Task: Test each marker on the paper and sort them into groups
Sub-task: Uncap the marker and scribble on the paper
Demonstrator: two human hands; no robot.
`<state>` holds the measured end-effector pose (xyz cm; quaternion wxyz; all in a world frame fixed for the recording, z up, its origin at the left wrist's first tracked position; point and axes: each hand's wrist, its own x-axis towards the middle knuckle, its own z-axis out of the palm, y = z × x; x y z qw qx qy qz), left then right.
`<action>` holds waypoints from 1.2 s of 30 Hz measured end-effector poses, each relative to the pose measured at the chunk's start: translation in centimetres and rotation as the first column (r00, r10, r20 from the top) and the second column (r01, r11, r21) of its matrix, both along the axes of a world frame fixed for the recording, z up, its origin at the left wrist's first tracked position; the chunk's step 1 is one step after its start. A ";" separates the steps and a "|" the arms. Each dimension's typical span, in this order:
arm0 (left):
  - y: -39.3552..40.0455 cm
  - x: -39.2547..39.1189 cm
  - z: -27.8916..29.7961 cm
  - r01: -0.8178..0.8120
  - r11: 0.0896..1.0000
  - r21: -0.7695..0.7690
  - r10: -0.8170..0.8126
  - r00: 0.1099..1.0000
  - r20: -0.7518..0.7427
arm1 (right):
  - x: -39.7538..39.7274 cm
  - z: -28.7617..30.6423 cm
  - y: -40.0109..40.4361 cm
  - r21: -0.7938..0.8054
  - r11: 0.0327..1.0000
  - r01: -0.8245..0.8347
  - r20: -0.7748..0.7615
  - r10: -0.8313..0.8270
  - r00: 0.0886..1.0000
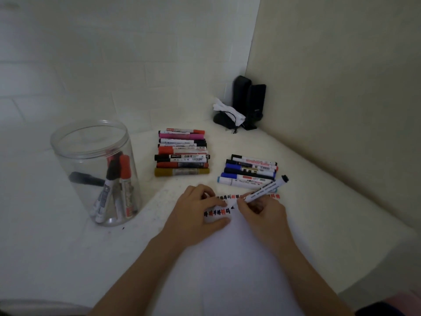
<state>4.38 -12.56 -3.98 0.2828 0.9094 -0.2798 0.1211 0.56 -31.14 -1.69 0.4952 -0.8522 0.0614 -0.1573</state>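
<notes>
Testing black marker point(262, 191) on paper point(227, 258).
Right hand point(262, 209) fingers pinch the marker; left hand point(196, 208), fingers flat, steadies paper. Suggest short, light strokes beside existing marks point(216, 212).

A jar point(95, 172) holding markers stands at frame left on the table point(57, 247). Two marker piles point(182, 152) point(249, 171) lie at centre, behind the paper point(227, 258). Speakers point(249, 100) occupy the far corner.
</notes>
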 end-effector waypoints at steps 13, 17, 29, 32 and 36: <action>-0.1 0.0 -0.1 -0.016 0.999 0.034 0.017 1.000 -0.026 | 0.0 -0.3 0.1 -0.042 0.999 -0.005 0.040 0.006 0.999; -0.1 0.0 0.0 -0.018 0.999 0.030 0.019 0.999 -0.027 | 0.0 -0.1 0.1 -0.018 1.000 -0.015 0.042 0.015 0.999; -0.1 -0.1 0.1 -0.023 1.000 0.012 0.023 1.000 -0.014 | -0.1 0.1 0.2 -0.024 1.000 -0.019 0.025 0.020 0.999; -0.1 -0.1 0.1 -0.018 1.000 0.013 0.018 1.000 -0.009 | -0.2 -0.1 0.2 -0.023 0.999 -0.022 0.023 0.023 0.999; -0.1 0.0 0.0 -0.008 1.000 0.013 0.008 1.000 -0.010 | 0.1 -0.2 0.1 -0.025 1.000 0.008 0.043 -0.007 0.999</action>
